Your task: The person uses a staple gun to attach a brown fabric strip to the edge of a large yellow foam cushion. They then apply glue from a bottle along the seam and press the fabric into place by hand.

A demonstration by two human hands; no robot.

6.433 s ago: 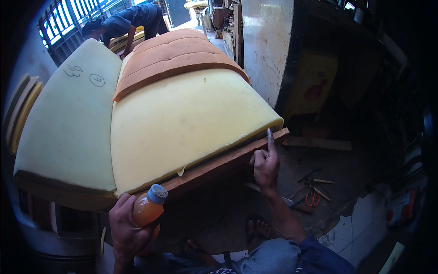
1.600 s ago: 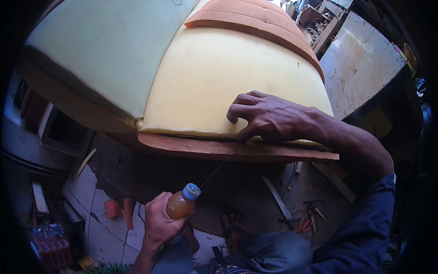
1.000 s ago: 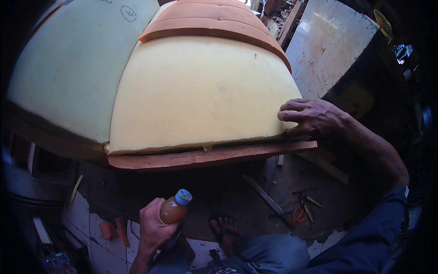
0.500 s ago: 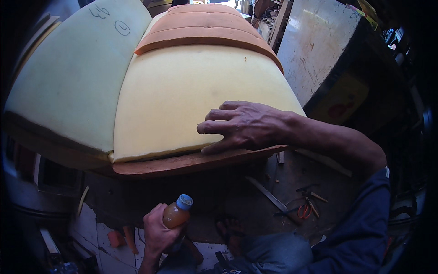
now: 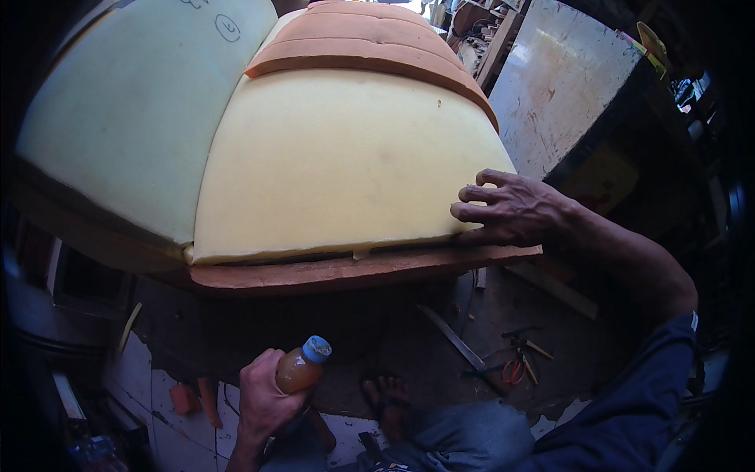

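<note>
My left hand [image 5: 265, 397] is closed around a clear plastic bottle [image 5: 298, 371] of amber-brown liquid with a blue cap, held upright with a slight tilt below the bench-high foam. A large cream foam pad [image 5: 338, 165] lies in front of me. My right hand [image 5: 515, 211] is at its near right corner, bent fingers on top and the thumb at the near edge, gripping it. Beneath that edge an orange-brown foam strip [image 5: 354, 275] sticks out, with a dark gap between the two. A small flap of cream foam hangs over the gap near the middle.
A pale greenish foam panel [image 5: 134, 126] adjoins on the left; a ribbed orange foam piece [image 5: 362, 39] covers the far end. A scuffed white board [image 5: 558, 86] leans at right. On the floor lie a long blade [image 5: 452, 338], orange-handled scissors [image 5: 514, 370] and orange foam scraps [image 5: 185, 399].
My right hand has slid right along the pad's near edge to its corner. A small foam flap now shows where the thumb was. The left hand still holds the bottle; the view has shifted slightly.
</note>
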